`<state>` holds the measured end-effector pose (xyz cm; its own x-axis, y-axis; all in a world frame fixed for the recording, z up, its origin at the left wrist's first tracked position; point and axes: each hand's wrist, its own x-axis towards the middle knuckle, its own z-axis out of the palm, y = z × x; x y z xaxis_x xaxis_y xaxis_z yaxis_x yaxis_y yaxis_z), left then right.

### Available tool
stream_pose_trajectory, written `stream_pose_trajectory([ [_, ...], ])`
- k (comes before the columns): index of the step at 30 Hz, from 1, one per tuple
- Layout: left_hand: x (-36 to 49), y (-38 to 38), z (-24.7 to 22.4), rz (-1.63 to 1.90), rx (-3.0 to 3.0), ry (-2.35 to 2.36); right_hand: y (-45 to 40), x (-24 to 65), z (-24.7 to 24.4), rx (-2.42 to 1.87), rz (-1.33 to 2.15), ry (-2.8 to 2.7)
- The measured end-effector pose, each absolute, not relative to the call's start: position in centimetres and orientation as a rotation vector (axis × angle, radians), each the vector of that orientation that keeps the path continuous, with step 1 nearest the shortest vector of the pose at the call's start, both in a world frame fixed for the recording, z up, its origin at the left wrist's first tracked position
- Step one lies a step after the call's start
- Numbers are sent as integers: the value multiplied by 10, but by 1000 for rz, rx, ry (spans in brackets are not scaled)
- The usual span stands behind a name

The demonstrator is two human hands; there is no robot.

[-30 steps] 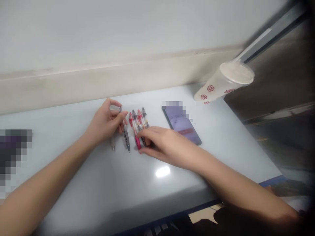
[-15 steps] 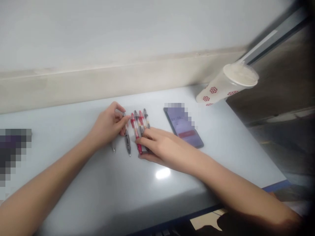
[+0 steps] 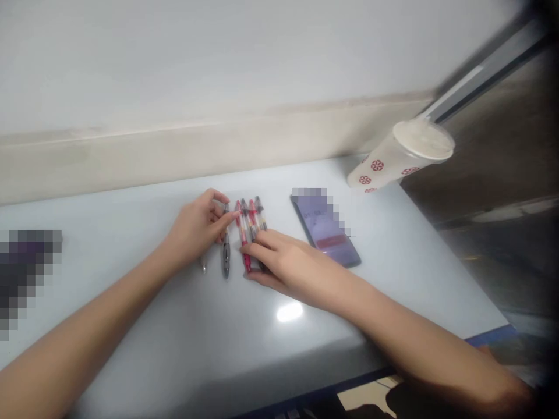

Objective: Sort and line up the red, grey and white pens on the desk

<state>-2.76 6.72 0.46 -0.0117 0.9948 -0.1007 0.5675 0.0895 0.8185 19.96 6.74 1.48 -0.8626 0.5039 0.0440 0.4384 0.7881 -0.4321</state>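
Note:
My left hand [image 3: 201,222] closes its thumb and forefinger around the upper end of a grey-gripped pen [image 3: 226,256], whose tip points toward me. Just right of it lies a tight row of several pens, alternating red and black. My right hand [image 3: 279,256] rests over the lower part of this row, fingers curled round it, the thumb by the tip of the leftmost red pen [image 3: 246,262]. Clips of a black pen [image 3: 258,203] and a second red pen [image 3: 252,206] show beyond the fingers. Another pen [image 3: 204,265] lies partly hidden under my left hand.
A phone [image 3: 336,247] with a lit screen lies right of the pens. At the table's back right corner stands a patterned drink cup [image 3: 395,160] with a straw. A dark, pixelated object [image 3: 26,262] is at the left edge. A wall [image 3: 174,154] runs behind the table.
My left hand has shifted slightly right, bringing the grey-gripped pen's upper end nearer the row and straightening it. My right hand stays about where it was.

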Motion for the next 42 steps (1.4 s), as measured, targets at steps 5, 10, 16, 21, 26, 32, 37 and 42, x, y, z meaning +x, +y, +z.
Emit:
stream_pose_trajectory([
  [5, -28, 67, 0, 804, 1535, 1688, 66, 202, 17, -791, 625, -2766],
  [10, -27, 67, 1, 795, 1515, 1689, 72, 203, 17, -842, 487, -2723],
  [16, -26, 67, 4, 781, 1519, 1697, 74, 201, 10, -799, 346, -2813],
  [21, -26, 66, 3, 795, 1520, 1721, 71, 199, 6, -753, 303, -2821],
  [26, -27, 66, 4, 741, 1529, 1700, 71, 200, 9, -765, 297, -2794],
  [32, -26, 66, 6, 760, 1527, 1722, 73, 202, 11, -787, 305, -2799],
  [37, -26, 66, 5, 765, 1505, 1724, 73, 203, 12, -804, 322, -2789],
  [42, -31, 69, 8, 770, 1553, 1721, 72, 203, 13, -817, 337, -2762],
])
